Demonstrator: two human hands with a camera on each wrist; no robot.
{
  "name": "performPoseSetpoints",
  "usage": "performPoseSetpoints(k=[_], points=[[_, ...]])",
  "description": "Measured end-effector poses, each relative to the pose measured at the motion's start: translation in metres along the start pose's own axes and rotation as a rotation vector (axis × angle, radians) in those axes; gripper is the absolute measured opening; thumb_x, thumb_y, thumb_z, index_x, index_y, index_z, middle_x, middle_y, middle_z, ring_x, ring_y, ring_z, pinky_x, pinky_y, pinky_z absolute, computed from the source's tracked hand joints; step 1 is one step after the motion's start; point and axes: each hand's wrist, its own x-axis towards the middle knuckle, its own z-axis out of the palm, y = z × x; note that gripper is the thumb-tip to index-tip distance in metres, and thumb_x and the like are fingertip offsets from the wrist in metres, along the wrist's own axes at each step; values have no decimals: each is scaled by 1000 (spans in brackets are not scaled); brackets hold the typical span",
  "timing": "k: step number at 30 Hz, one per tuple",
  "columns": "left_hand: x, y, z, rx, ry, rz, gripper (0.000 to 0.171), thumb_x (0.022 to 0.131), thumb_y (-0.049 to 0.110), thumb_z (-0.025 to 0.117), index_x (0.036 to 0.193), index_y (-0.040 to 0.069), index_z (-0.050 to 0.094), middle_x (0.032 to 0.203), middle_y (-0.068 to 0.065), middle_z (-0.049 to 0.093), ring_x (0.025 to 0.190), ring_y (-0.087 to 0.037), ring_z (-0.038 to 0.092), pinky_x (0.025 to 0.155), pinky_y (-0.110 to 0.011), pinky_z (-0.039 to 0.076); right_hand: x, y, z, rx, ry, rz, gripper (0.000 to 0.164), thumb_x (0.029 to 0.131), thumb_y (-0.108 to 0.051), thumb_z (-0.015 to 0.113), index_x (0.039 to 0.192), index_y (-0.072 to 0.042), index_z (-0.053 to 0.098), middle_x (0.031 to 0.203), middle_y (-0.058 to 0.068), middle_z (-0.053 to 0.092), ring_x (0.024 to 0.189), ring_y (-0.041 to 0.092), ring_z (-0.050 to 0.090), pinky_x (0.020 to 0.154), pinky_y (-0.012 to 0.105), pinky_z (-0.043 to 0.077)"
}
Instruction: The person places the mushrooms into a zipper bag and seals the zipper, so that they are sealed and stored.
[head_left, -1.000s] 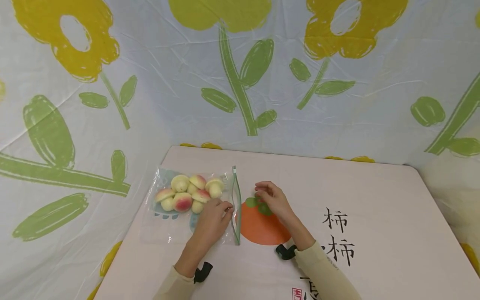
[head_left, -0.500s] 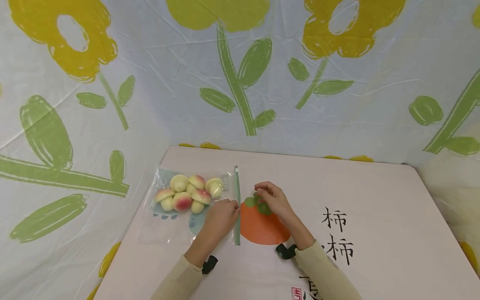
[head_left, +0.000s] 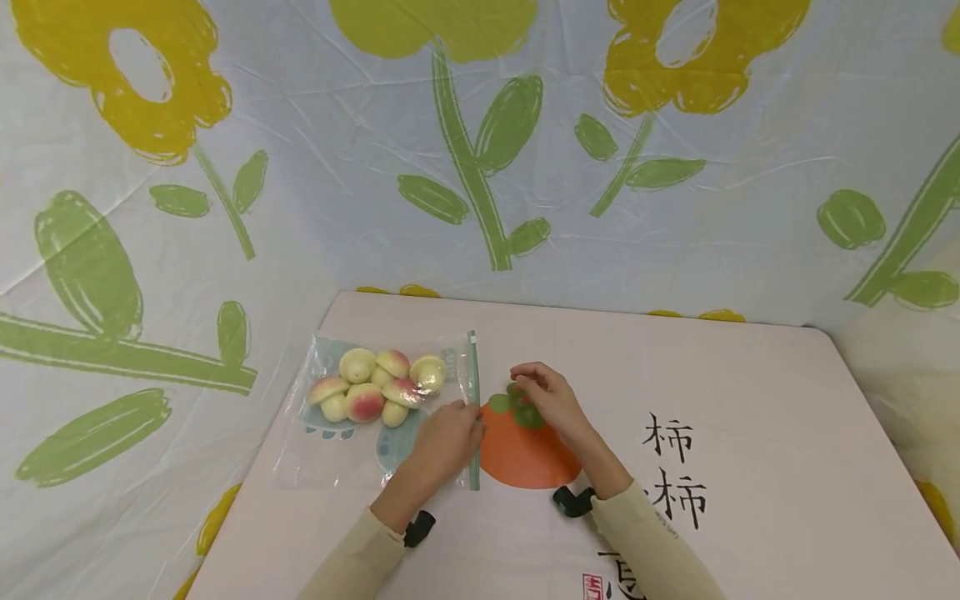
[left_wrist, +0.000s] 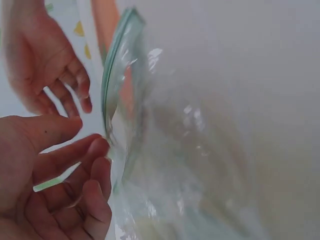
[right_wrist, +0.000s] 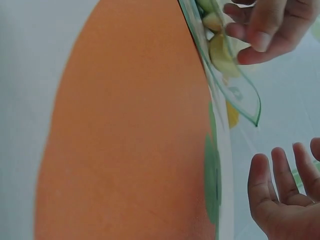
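A clear zip bag (head_left: 337,462) lies on the left of the table, its green zip strip (head_left: 474,358) facing right. Inside are several cream-and-pink mushroom-shaped pieces (head_left: 365,402). My left hand (head_left: 448,437) is at the zip strip, fingertips right at the bag's edge. In the left wrist view the thumb is apart from the loosely bent fingers (left_wrist: 97,172), and the bag's mouth gapes beside them. My right hand (head_left: 551,400) holds nothing; it hovers to the right of the bag, fingers relaxed, over a printed persimmon.
The pale table cover (head_left: 750,383) bears an orange persimmon print (head_left: 528,458) and black characters (head_left: 671,437). A flower-patterned cloth (head_left: 300,167) hangs behind and at the sides. Small black wrist devices (head_left: 573,502) sit by both cuffs.
My left hand has moved right, from over the bag to its zip strip. The bag's mouth, gaping earlier in the head view, looks flatter now. My right hand has hardly moved.
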Motion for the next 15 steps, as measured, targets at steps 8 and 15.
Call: performPoseSetpoints(k=[8,15], points=[[9,-7,-27,-132,67,-6,7,95,22,68,94,15,70,79,6,61,70,-12,55,62,-28,47,0,-3,2,10,-9,-1,26,105,-8,52,126,6,58,129,31,54,117,50,51,98,59,44],[28,-25,-51,-245,96,8,11,96,20,69,102,12,71,95,0,71,88,-18,66,79,-35,54,16,24,0,29,-8,7,31,105,-11,52,130,7,55,132,30,53,118,47,52,99,58,44]])
